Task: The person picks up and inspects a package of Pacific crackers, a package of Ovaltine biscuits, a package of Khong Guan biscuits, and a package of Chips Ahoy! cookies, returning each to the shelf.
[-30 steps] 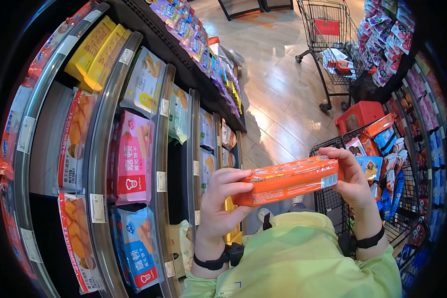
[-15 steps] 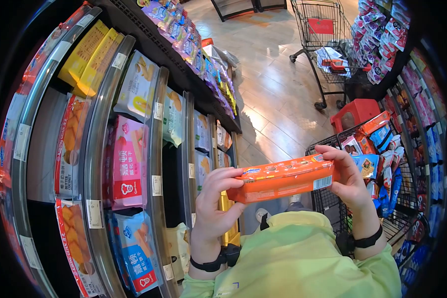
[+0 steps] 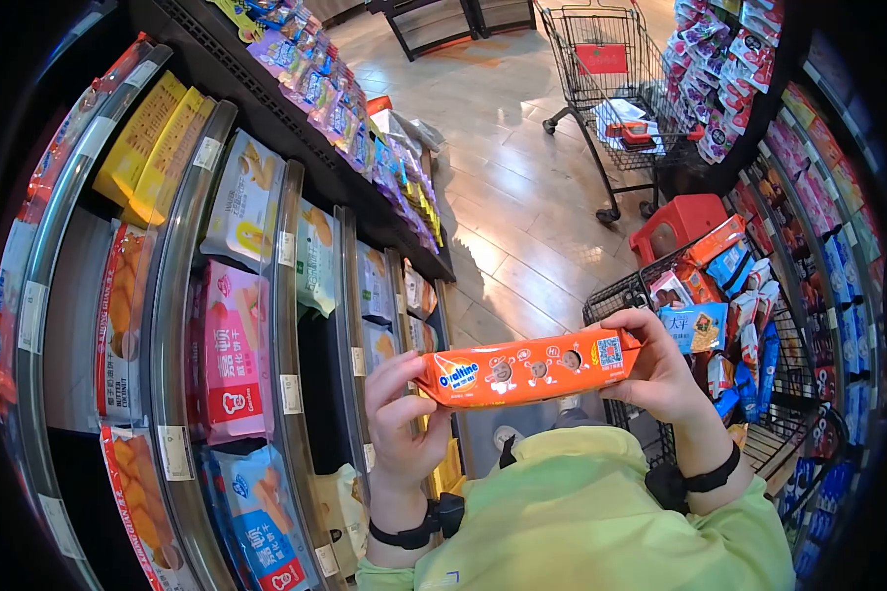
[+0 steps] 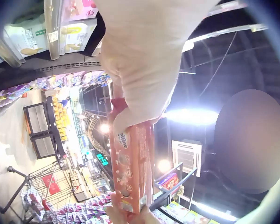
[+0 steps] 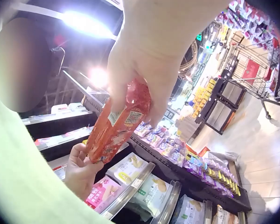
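the orange packet (image 3: 527,374) has been rolled round since the earlier frame: the barcode side was facing up at the head view then, now it's the face with the ovaltine logo at the left end and a qr code at the right. it's held up in mid-air in front of the person's green top (image 3: 581,492), a hand at each end. left hand (image 3: 404,424) has a pinch grip on the logo end, thumb and fingers closed just as far as the packet's thickness. right hand (image 3: 658,369) does the same at the qr end, fingers over the far edge and thumb along the near one. right wrist view has that qr code tucked just beside the right hand. over on the left is the shelf (image 3: 172,345), with a pink packet (image 3: 237,340) and a blue packet (image 3: 261,512) standing on it. just past the right hand there's a black wire trolley (image 3: 800,409) loaded with snack packs, a red plastic object (image 3: 695,219) near it, and another shopping cart (image 3: 601,59) farther off on the floor (image 3: 503,227).
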Tool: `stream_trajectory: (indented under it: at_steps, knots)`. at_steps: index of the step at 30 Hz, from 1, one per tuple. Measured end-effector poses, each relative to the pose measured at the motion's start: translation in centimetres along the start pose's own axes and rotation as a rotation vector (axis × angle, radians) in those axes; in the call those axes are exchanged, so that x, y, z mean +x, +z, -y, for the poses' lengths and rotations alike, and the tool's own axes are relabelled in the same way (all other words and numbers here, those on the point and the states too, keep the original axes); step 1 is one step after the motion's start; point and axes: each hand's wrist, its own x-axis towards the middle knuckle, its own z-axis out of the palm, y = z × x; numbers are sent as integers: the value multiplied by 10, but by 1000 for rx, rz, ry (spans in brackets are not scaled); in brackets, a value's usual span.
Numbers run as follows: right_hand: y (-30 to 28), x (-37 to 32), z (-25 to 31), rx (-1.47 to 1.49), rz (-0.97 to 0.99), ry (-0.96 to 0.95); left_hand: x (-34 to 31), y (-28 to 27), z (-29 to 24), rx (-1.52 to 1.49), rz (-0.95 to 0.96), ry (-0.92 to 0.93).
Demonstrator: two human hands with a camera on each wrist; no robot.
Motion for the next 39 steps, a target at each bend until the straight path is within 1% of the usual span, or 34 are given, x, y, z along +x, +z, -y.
stream_trajectory:
  at_steps: [2,6,8,13,14,15,16,17,18,19,20,22,24,26,28,30,31,33,34,36,38,39]
  knots:
    - [-1,-1,-3,10,-14,-36,-3,6,-1,-124,-122,-48]
    - [-4,0,-2,-59,9,-76,-5,5,1,-132,-77,-37]
    - [-4,0,-3,-87,-10,-111,-6,4,2,-135,-48,-47]
    - [-4,0,-4,-38,3,-98,-5,7,4,-153,-129,-23]
    - [-5,0,-2,-104,-19,-79,-3,5,2,-159,-129,-25]
    - [-5,0,1,-173,-43,-60,0,0,-3,-134,-82,-108]
    - [-3,0,4,-181,-53,-58,2,-3,-6,-111,-35,-190]
    - [2,1,9,-92,-45,2,2,-3,-7,-170,-43,-237]
    - [5,2,12,-4,-39,61,2,-3,-6,-185,-42,-235]
    - [4,3,13,-15,7,73,0,-3,-4,-228,-21,-277]
    - [5,3,16,-26,-8,72,0,-3,-2,-272,3,-318]
    - [9,2,20,52,-25,179,-1,-4,-2,-321,27,-345]
    - [7,0,19,51,-11,179,-1,-5,-3,-397,52,-489]
    - [7,0,18,46,25,135,-1,-5,-3,-389,75,-500]
    - [7,0,16,75,20,137,-3,-5,-2,-374,96,-513]
    - [7,-1,10,43,18,22,-4,-5,-1,-370,104,-517]
    - [5,-2,9,43,15,23,-5,-5,-1,-363,109,-521]
    - [1,-4,8,-219,60,-46,-3,-6,-4,-337,134,-528]
    - [2,-5,10,-219,58,-45,-1,-7,-5,-310,158,-535]
    - [4,-6,16,-328,84,-17,1,-5,-7,-310,179,-543]
    - [3,-8,14,-324,76,-3,2,-5,-9,-309,200,-553]
    - [3,-8,13,-322,66,9,2,-6,-9,-279,228,-529]
